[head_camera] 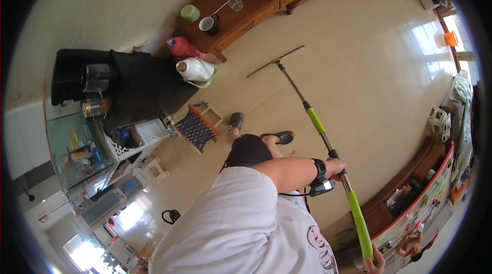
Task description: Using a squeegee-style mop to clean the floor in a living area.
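My left hand [336, 168], with a device strapped at the wrist, grips the metal pole of a long-handled floor squeegee or flat mop [316, 120] near a black collar. Lower right, my right hand [375, 262] closes around the green grip [359, 220] at the pole's upper end. The pole slants away from me to a thin, wide crossbar head [276, 61] that appears to rest on the tiled floor [346, 82]. Whether a pad or blade is fitted under the head cannot be told. Dark clogs [283, 137] are on my feet.
A wooden sideboard [246, 16] holds cups and bottles. Beside it stand white [196, 70] and pink [184, 46] vacuum flasks. A folding stool [196, 128] is close to my feet. A glass-topped cabinet [77, 147] lies left. At far lower right is another person [410, 244].
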Demonstrator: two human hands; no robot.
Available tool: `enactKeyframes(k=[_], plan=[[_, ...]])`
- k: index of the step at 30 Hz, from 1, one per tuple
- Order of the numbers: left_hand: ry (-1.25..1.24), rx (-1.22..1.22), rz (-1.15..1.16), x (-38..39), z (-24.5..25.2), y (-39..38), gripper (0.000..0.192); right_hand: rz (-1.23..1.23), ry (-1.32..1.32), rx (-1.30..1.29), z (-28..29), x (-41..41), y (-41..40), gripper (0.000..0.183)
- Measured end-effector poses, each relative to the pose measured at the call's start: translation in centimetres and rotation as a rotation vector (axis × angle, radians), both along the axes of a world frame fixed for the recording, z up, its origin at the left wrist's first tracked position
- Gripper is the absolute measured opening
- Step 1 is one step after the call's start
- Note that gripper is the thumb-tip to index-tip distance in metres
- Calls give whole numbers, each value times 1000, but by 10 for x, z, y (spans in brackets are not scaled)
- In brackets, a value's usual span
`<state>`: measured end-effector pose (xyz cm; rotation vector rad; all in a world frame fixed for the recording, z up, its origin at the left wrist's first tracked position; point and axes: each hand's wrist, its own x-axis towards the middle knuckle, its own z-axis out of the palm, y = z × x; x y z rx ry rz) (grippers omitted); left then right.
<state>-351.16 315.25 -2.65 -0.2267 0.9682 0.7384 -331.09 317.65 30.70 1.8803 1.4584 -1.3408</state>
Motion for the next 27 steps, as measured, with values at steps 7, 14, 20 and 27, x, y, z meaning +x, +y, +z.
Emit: enactKeyframes(k=[7, 14, 20, 27], plan=[[-103, -2, -17, 26, 29, -4, 18, -80, -91, -23, 56, 24, -4, 38], [-144, -57, 57, -41, 31, -67, 16, 193, 126, 211, 38, -3, -33, 34], [-219, -139, 192, -145, 13, -147, 13, 337, 136, 467, -9, -83, -84, 41], [-273, -63, 156, -182, -7, -206, 19, 41, 83, 417, 0, -160, -165, 37]])
